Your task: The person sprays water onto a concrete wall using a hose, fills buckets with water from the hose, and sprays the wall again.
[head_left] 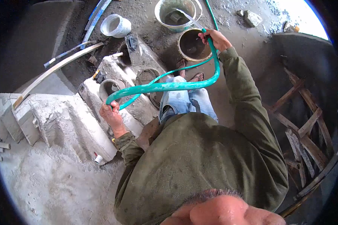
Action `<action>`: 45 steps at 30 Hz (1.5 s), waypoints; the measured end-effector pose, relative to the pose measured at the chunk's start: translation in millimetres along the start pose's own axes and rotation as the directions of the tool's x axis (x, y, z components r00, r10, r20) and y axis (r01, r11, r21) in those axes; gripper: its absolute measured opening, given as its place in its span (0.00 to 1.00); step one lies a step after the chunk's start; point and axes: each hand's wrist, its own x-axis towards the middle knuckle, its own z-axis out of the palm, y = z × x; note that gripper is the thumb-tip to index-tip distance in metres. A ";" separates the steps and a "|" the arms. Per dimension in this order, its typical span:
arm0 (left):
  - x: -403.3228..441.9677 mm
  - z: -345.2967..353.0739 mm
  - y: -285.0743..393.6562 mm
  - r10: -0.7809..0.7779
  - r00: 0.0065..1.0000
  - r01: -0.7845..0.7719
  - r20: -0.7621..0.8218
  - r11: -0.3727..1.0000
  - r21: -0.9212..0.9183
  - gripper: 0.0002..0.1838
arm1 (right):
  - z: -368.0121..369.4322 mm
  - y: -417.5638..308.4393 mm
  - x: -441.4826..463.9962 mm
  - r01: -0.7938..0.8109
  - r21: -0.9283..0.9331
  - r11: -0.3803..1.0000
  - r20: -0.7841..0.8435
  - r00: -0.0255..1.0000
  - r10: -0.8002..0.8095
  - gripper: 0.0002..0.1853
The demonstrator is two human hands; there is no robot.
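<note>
The hose (164,87) is smooth, slightly glossy plastic.

L hand (113,119) clenched, R hand (218,39) clenched, fwd

At 11 o'clock a small, round, white plastic bucket (123,29) stands on the dusty grey floor (142,22), near scuffed blue-and-white strips (97,21). A long, pale, curved wooden strip (58,66) slants at 10 o'clock towards crusted whitish blocks (79,127) at 9. Between 1 and 2 lies a rough grey stone (252,18); at 3, crossed brown timber slats (310,122); at 4, a long curved plank (320,177).
</note>
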 end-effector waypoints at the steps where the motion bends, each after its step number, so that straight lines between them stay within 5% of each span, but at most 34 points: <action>1: 0.7 -1.5 -2.1 -0.026 1.000 0.026 0.004 0.999 -0.020 0.28 | -2.1 -0.3 0.2 -0.001 -0.002 1.000 -0.004 1.000 0.001 0.06; 11: 26.5 3.1 -10.5 -0.144 0.989 0.144 -0.034 0.989 0.015 0.29 | -12.6 -3.3 28.9 -0.087 -0.044 0.995 0.016 0.996 0.088 0.07; 14: 38.8 -3.2 -18.2 -0.137 0.990 0.137 -0.035 0.990 0.016 0.29 | -3.8 -12.6 25.3 -0.123 0.094 0.988 0.160 0.981 0.107 0.10; 22: 63.2 -9.8 -28.3 -0.225 0.972 0.229 -0.067 0.971 0.061 0.29 | 22.0 -28.4 26.4 -0.056 0.158 0.986 0.019 0.998 0.053 0.09; 26: 69.1 -7.0 -27.1 -0.254 0.963 0.258 -0.092 0.965 0.038 0.28 | 18.2 -29.0 46.2 -0.094 0.165 0.982 0.078 0.994 0.082 0.07; 32: 68.3 -15.1 -38.5 -0.302 0.952 0.302 -0.053 0.953 -0.009 0.20 | 41.2 -37.1 54.6 -0.091 0.081 0.993 0.010 0.996 0.090 0.07; 36: 75.0 -22.6 -47.7 -0.362 0.928 0.366 -0.086 0.930 0.036 0.23 | 40.9 -39.0 55.8 -0.121 0.269 0.955 0.056 0.992 0.110 0.09; 40: 76.8 -12.2 -32.7 -0.319 0.946 0.324 -0.056 0.931 0.168 0.25 | 51.8 -49.9 31.6 0.011 0.309 0.951 0.004 1.000 -0.013 0.07; 42: 78.5 -20.1 -43.9 -0.277 0.961 0.276 -0.027 0.938 0.211 0.26 | 42.5 -48.6 32.7 0.006 0.254 0.967 0.102 0.994 -0.033 0.07; 45: 80.0 -16.2 -42.5 -0.274 0.961 0.264 0.027 0.947 0.181 0.27 | 45.1 -55.5 20.4 0.015 0.128 0.992 0.040 0.999 -0.020 0.07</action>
